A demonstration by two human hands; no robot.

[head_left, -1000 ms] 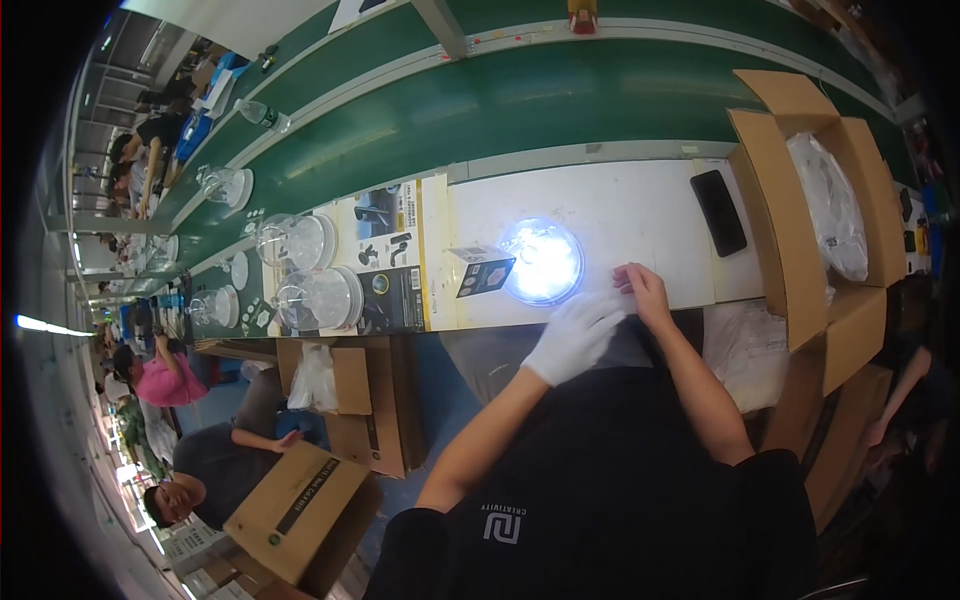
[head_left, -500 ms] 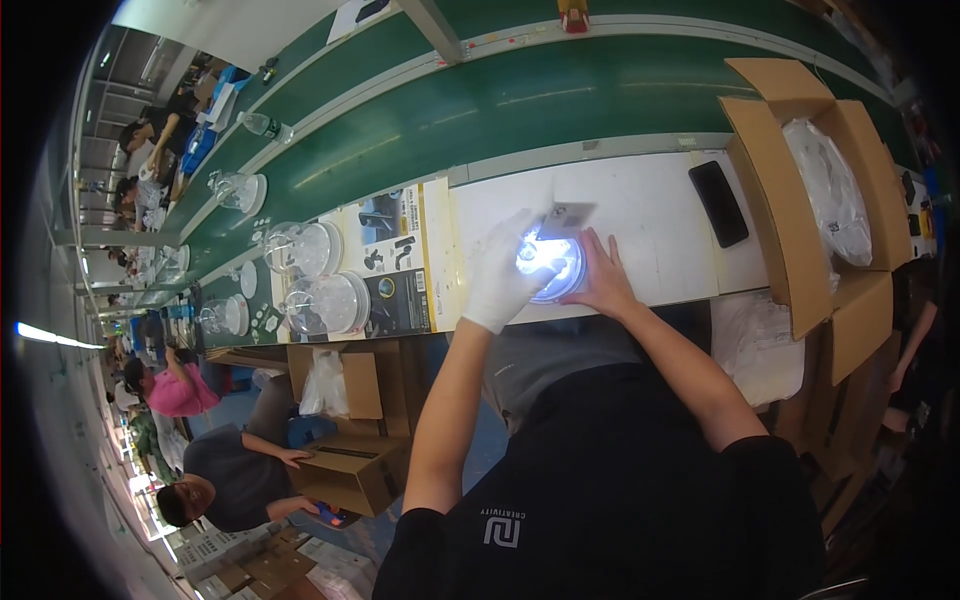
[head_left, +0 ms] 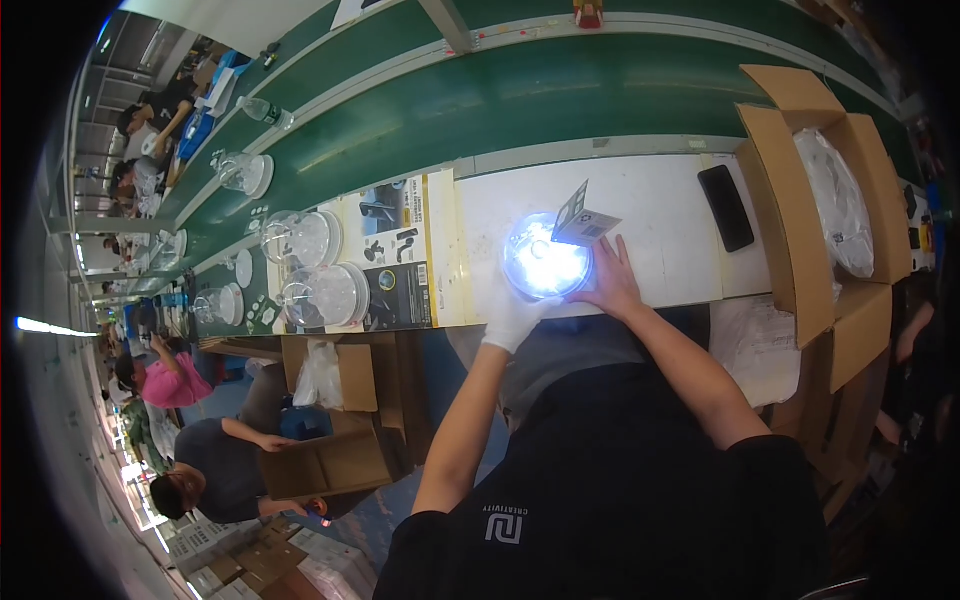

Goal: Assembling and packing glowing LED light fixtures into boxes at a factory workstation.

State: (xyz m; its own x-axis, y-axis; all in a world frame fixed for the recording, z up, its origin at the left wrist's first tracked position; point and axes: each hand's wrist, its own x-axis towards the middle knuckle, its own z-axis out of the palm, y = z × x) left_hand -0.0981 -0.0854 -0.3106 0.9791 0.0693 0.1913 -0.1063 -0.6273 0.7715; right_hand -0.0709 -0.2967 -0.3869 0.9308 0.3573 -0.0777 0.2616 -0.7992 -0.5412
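Observation:
A round transparent dome-shaped lamp glows bright white-blue over the white work surface, its inner details washed out by glare. My left hand, in a white glove, grips its near left side; its fingertips are partly lost in the glare. My bare right hand holds the lamp's right edge, with the thumb low and the fingers pointing up. A folded printed card stands up at the lamp's upper right, above my right fingers. I cannot tell whether the card is attached.
Several transparent domes lie at left beside printed cardboard. A black phone lies at right, next to an open carton holding plastic bags. A green conveyor belt runs behind. At lower left a person handles a carton.
My left hand has moved from over the lamp down to its near left side, uncovering the bright top. The card has opened wider. The person at left has lifted and tilted a carton.

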